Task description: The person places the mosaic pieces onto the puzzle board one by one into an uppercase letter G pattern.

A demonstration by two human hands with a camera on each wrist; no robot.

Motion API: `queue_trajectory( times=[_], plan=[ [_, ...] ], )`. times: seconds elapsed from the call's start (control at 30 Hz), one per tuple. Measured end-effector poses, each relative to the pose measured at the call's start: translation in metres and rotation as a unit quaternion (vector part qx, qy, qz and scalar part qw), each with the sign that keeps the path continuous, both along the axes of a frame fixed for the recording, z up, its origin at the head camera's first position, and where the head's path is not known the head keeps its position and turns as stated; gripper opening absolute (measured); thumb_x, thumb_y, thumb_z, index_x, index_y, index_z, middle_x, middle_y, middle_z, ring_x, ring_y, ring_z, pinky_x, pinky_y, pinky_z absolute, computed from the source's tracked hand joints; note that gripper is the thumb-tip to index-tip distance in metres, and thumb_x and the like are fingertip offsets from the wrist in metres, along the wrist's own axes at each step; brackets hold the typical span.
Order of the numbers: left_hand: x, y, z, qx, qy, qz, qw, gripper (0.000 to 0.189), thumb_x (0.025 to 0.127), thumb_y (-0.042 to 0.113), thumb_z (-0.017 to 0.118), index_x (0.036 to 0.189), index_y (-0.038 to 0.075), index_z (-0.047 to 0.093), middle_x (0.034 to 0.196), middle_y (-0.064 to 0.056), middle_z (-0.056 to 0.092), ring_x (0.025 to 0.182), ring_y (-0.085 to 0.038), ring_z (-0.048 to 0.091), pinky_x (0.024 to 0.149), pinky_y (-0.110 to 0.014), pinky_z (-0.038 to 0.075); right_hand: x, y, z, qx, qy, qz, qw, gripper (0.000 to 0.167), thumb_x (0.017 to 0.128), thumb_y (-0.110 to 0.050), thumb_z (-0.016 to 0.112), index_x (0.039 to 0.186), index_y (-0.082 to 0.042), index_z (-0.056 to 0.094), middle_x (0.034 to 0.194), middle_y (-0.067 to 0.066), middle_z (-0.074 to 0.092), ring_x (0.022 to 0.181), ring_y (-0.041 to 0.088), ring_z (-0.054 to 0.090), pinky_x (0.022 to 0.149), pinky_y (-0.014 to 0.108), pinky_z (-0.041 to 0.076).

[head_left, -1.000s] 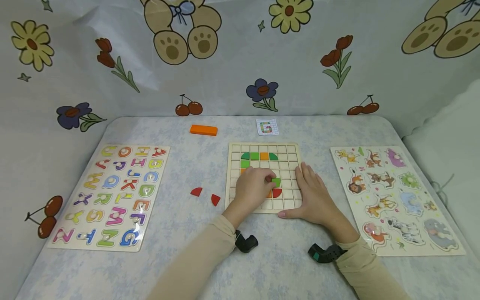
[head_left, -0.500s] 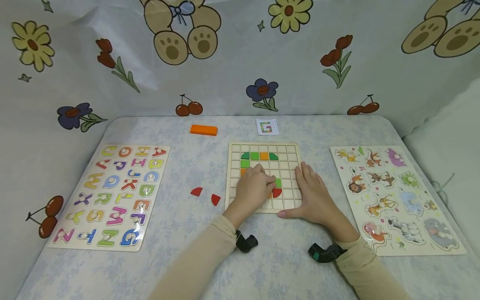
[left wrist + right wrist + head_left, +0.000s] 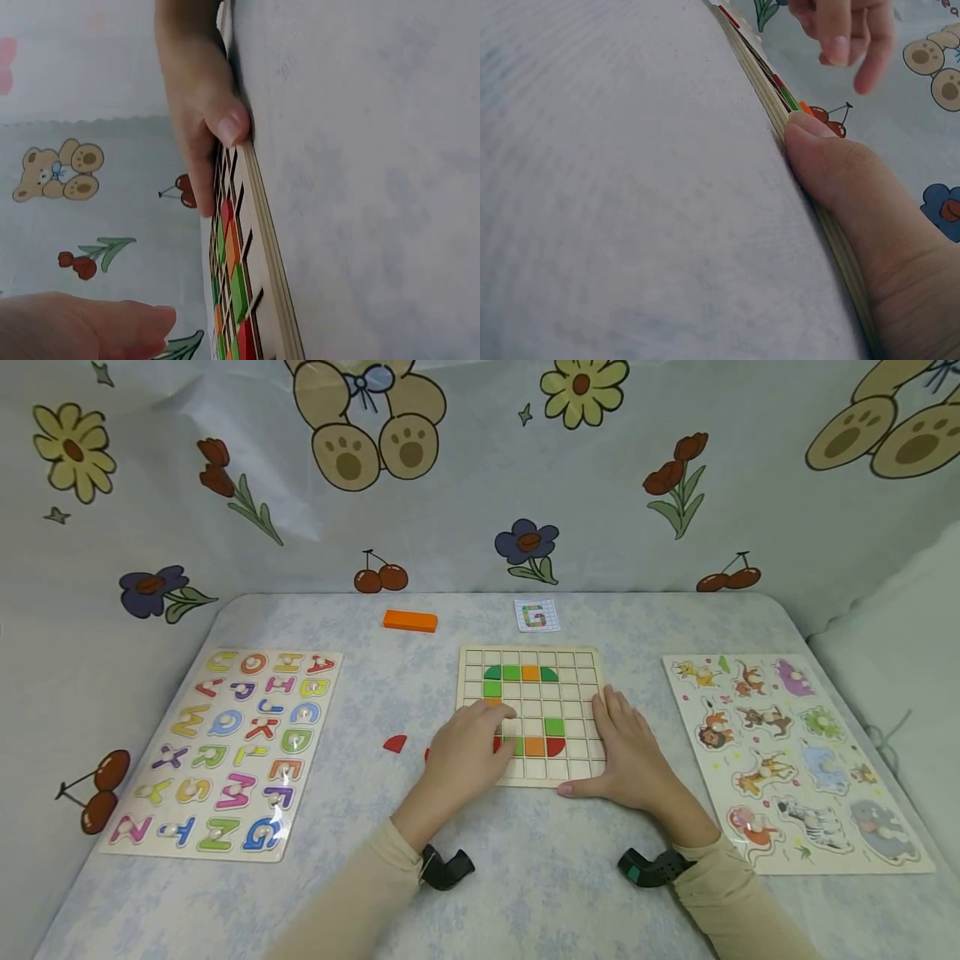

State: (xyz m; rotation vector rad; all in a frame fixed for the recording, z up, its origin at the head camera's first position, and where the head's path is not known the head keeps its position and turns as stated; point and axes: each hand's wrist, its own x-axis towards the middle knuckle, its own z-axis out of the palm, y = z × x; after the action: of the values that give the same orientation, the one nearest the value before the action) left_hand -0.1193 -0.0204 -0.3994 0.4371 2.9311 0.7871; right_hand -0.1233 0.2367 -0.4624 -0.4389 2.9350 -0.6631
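Observation:
A wooden grid board point(image 3: 576, 725) lies mid-table with green, orange and red pieces set in its cells. Among them, a green square point(image 3: 554, 727) sits directly above a red quarter-circle point(image 3: 555, 746). My left hand point(image 3: 467, 748) hovers over the board's left side, fingers loosely bent, with nothing visible in its grasp. It covers part of the left column of pieces. My right hand point(image 3: 633, 756) rests on the board's near right corner, fingers fairly straight along the right side. In the right wrist view its thumb point(image 3: 817, 154) presses the board's edge.
Left of the board lies a red quarter-circle point(image 3: 394, 743); another is mostly hidden by the left hand. Behind stand an orange block point(image 3: 410, 621) and a small pattern card point(image 3: 537, 616). A letter puzzle point(image 3: 225, 752) lies left, an animal puzzle point(image 3: 795, 760) right.
My left hand has drawn back leftward from the green square, uncovering more of the bottom row and loosening its fingers. My right hand has stayed at the board's corner.

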Motion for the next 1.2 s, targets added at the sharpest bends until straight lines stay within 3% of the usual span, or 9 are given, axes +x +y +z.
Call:
queue_trajectory(
  times=[0.23, 0.4, 0.77, 1.2],
  plan=[
    [0.012, -0.053, 0.003, -0.039, -0.043, 0.069, 0.9959, 0.034, 0.087, 0.026, 0.075, 0.119, 0.018, 0.065, 0.095, -0.001, 0.062, 0.082, -0.016, 0.054, 0.061, -0.028, 0.044, 0.0, 0.0, 0.001, 0.001, -0.012, -0.005, 0.9999, 0.15, 0.055, -0.082, 0.077, 0.159, -0.002, 0.003, 0.166, 0.019, -0.003, 0.154, 0.04, 0.0, 0.119, 0.062, 0.009],
    [0.017, -0.072, -0.004, -0.067, -0.058, 0.085, 0.9925, 0.036, 0.083, 0.026, 0.079, 0.114, 0.014, 0.067, 0.088, -0.001, 0.061, 0.076, -0.016, 0.054, 0.061, -0.028, 0.044, 0.0, 0.001, 0.001, 0.002, -0.011, -0.003, 0.9999, 0.15, 0.055, -0.081, 0.077, 0.159, -0.003, 0.003, 0.166, 0.019, -0.004, 0.154, 0.039, 0.0, 0.12, 0.062, 0.01],
    [0.023, -0.073, -0.016, -0.09, -0.022, 0.104, 0.9903, 0.027, 0.082, 0.029, 0.081, 0.1, 0.014, 0.068, 0.078, -0.001, 0.059, 0.068, -0.016, 0.053, 0.053, -0.027, 0.04, -0.001, 0.0, -0.002, -0.001, -0.011, -0.001, 0.9999, 0.15, 0.054, -0.083, 0.076, 0.159, -0.004, 0.002, 0.167, 0.017, -0.005, 0.155, 0.038, -0.001, 0.12, 0.061, 0.009],
    [0.017, -0.073, -0.017, -0.016, -0.024, 0.11, 0.9936, 0.017, 0.085, 0.017, 0.073, 0.097, 0.008, 0.065, 0.076, -0.001, 0.06, 0.068, -0.015, 0.053, 0.06, -0.027, 0.043, -0.001, 0.001, -0.003, 0.002, -0.01, -0.002, 0.9999, 0.151, 0.054, -0.083, 0.075, 0.159, -0.004, 0.002, 0.167, 0.017, -0.005, 0.155, 0.038, -0.001, 0.12, 0.061, 0.009]
  ],
)
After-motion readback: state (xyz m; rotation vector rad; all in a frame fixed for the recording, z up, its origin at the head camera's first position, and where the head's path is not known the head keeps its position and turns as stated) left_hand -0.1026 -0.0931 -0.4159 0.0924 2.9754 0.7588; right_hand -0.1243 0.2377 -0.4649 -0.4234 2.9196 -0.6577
